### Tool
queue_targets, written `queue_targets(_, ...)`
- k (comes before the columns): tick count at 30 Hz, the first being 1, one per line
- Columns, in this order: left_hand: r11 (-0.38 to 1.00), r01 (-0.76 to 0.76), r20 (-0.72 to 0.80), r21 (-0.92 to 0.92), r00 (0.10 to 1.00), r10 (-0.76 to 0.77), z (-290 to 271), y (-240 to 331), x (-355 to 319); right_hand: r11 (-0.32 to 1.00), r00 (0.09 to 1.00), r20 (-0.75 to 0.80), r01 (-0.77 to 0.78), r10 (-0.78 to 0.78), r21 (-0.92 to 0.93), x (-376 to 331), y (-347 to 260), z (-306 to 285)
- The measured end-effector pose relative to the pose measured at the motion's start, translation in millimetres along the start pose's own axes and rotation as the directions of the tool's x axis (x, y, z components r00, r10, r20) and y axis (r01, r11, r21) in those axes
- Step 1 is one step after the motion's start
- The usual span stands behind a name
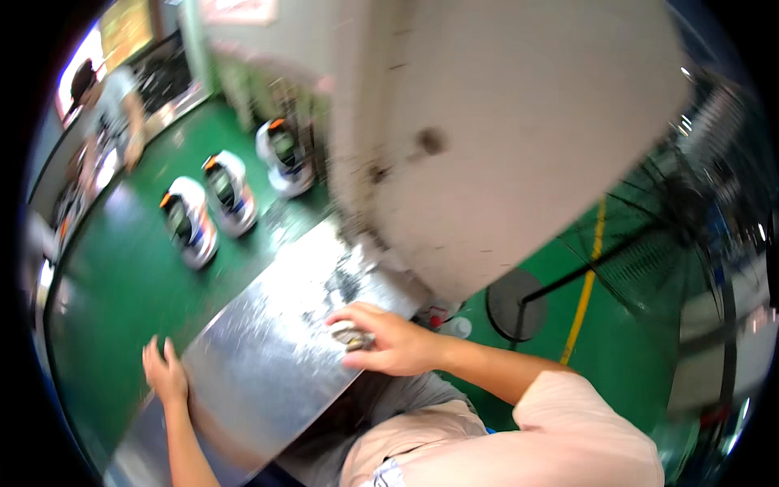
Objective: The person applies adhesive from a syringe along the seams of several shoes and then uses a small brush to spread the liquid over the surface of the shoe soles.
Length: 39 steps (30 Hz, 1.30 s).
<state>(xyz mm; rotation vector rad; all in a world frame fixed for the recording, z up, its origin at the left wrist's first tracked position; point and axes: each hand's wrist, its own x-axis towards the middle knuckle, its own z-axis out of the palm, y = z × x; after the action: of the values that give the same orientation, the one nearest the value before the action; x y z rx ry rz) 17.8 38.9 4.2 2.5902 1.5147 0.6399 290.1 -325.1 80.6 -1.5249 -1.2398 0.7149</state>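
Note:
My right hand (391, 341) is closed around a small, pale, lumpy object (350, 334) with dark marks, whose kind I cannot make out. It is over a shiny sheet-metal work surface (268, 325). My left hand (166, 375) is at the left edge of that metal, fingers extended and apart, with nothing in it. Beyond it, three sneakers stand on a green surface (105, 300): a left one (190, 223), a middle one (230, 193) and a right one (285, 158). They are white with orange, blue and black parts.
A large pale machine housing (519, 122) rises past the metal surface. To the right is a black pedestal fan (649, 227) with a round base (517, 304), near a yellow floor line (586, 284). A person (114, 105) in a cap is at the far left.

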Motion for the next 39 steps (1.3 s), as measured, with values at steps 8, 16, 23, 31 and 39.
queue_targets(8, 0.998, 0.052, 0.016, 0.023, 0.999, -0.052, 6, 6, -4, 0.749, 0.956, 0.089, -0.275, 0.279, 0.603, -10, -9, 8)
queue_targets(16, 0.998, 0.058, 0.008, 0.022, 0.998, -0.058, 6, 6, -7, 0.517, 0.912, -0.093, -0.140, 0.400, 0.845, 7, 11, -3)
queue_targets(23, 0.997, 0.076, 0.008, 0.026, 0.997, -0.076, 2, 9, -6, 0.568, 0.941, -0.120, -0.087, 0.317, 0.818, 8, -3, 1)
queue_targets(31, 0.998, 0.067, 0.015, 0.002, 0.998, -0.067, -1, 8, -6, 0.912, 0.923, -0.318, 0.074, -0.216, -0.403, 10, 31, 11)
queue_targets(39, 0.999, 0.036, 0.012, 0.014, 0.999, -0.036, -1, 6, -3, 0.996, 0.950, -0.309, 0.015, -0.044, -0.093, 0, 15, 23)
